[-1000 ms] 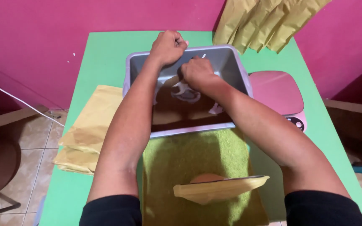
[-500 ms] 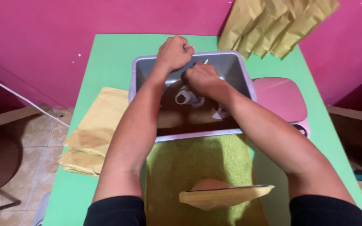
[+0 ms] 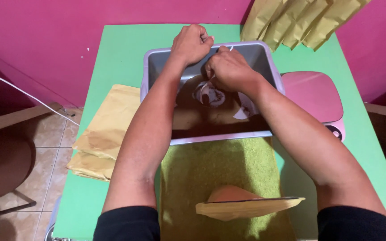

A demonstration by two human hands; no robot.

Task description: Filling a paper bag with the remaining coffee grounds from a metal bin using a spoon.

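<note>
Over the far half of the green table (image 3: 112, 53), your two fists sit a little farther up the view than a second ago. Your left hand (image 3: 192, 43) is curled shut at the far rim of the one grey bin (image 3: 157, 62). Your right hand (image 3: 229, 69) is closed too, pinching a thin white strip (image 3: 230, 48) over the bin's dark contents. One pink scale (image 3: 313, 96) sits right of the bin, one green mat (image 3: 220, 174) near you with one open envelope (image 3: 246, 207) on it. A stack of envelopes (image 3: 108, 129) lies left; I cannot count them.
</note>
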